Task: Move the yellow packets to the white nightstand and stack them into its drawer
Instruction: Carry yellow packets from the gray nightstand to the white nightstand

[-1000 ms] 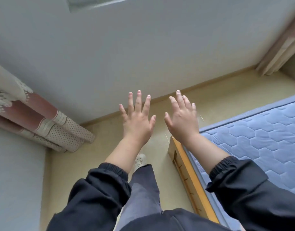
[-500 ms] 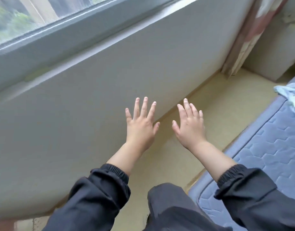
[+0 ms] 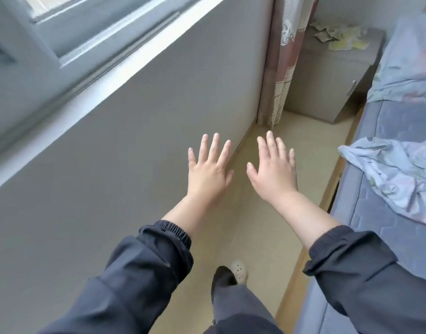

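Several yellow packets lie scattered on top of the white nightstand at the upper right, in the corner by the bed. Its drawer front with a small handle looks shut. My left hand and my right hand are both stretched out in front of me over the floor, palms down, fingers spread, holding nothing. Both hands are well short of the nightstand.
A grey wall with a window sill runs along the left. A curtain hangs beside the nightstand. The bed with a blue mattress and crumpled sheets fills the right. A narrow strip of beige floor lies between them.
The view has swung right along the wall, bringing the curtain, nightstand and packets into sight. Both hands stay open and outstretched.
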The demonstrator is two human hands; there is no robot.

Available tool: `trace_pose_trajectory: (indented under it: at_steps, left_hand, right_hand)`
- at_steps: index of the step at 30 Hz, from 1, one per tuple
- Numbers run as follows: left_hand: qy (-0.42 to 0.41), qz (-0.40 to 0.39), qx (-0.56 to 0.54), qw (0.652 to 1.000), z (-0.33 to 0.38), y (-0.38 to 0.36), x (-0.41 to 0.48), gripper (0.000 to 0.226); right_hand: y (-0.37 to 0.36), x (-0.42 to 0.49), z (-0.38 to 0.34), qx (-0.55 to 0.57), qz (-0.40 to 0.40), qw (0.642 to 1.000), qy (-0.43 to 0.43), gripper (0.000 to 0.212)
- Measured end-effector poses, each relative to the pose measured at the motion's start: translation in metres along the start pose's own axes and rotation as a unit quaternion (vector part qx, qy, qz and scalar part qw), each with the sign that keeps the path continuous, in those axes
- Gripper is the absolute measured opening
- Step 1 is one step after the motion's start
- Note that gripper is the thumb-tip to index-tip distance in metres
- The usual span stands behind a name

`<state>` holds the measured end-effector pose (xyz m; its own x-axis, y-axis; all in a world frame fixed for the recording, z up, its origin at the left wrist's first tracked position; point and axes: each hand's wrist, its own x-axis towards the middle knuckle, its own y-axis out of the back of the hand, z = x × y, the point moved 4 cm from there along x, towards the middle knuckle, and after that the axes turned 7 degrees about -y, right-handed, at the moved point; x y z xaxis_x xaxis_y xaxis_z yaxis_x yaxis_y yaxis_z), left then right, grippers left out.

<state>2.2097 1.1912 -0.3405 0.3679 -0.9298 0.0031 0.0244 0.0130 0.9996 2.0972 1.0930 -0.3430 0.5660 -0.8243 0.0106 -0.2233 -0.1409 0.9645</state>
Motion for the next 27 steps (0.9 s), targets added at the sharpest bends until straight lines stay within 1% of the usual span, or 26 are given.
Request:
trace_pose_trajectory:
  at_steps: [3,9,15,18,21,27]
  left_hand:
    - [-0.024,-0.011,0.012,1.000,0.011,0.005,0.101,0.070]
    - [-0.061,-0.005,-0.013,0.998,0.046,0.032,0.259,0.067]
    - [-0.094,0.021,-0.025,0.995,0.094,0.026,0.436,0.066]
    - [-0.111,0.031,-0.042,0.992,0.126,0.016,0.541,0.067]
    - [-0.126,0.010,-0.048,0.991,0.168,0.015,0.635,0.068]
    - [-0.157,0.000,-0.063,0.986,0.236,0.029,0.763,0.068]
  right_hand:
    - [0.011,0.087,0.028,0.005,-0.001,1.000,-0.027,0.068]
    - [0.049,0.224,0.091,0.004,0.002,0.998,-0.065,0.066]
    - [0.069,0.375,0.178,-0.017,0.026,0.995,-0.092,0.065]
    - [0.084,0.462,0.230,-0.044,0.034,0.992,-0.115,0.065]
    - [0.106,0.535,0.277,-0.055,0.029,0.989,-0.136,0.064]
    - [0.140,0.640,0.363,-0.061,0.016,0.981,-0.181,0.064]
